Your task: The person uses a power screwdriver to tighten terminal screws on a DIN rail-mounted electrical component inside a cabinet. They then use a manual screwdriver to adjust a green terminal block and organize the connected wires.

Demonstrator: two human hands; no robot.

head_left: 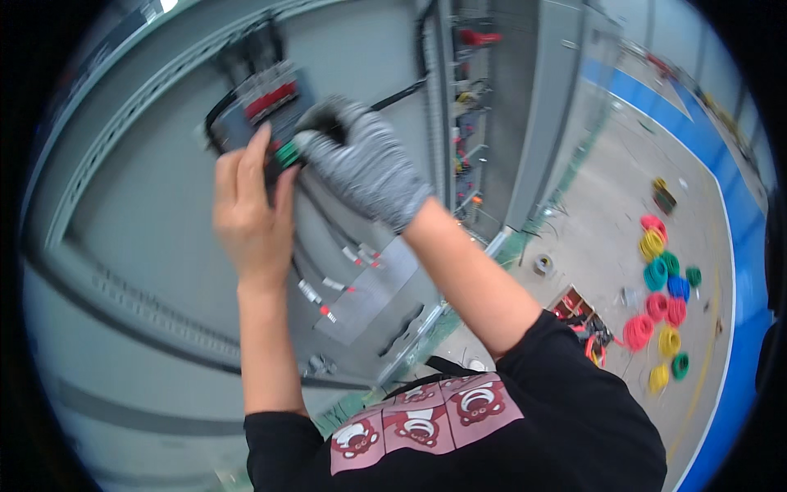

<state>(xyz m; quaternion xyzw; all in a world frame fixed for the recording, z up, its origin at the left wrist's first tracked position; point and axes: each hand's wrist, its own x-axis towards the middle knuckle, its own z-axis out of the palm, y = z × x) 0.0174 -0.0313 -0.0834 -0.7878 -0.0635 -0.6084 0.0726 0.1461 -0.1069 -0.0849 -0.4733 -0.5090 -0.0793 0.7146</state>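
Observation:
Below a grey breaker block [270, 97] with a red strip, both my hands meet at a small green piece [287, 153], its kind blurred. My bare left hand [252, 205] has it between index finger and thumb, from below and the left. My right hand [361, 160], in a grey knitted glove, pinches at its right side, fingers curled. Black cables [324, 215] hang down from beneath my hands; their ends carry white and red markers [316, 299]. Motion smears the breaker and my fingertips, so the exact contact is hard to make out.
The grey cabinet panel [361, 49] surrounds the work, with a slotted rail [123, 119] on the left. Wired components [467, 123] line a bay on the right. On the floor lie coloured wire coils [639, 333], a tool box [572, 302] and a tape roll [543, 263].

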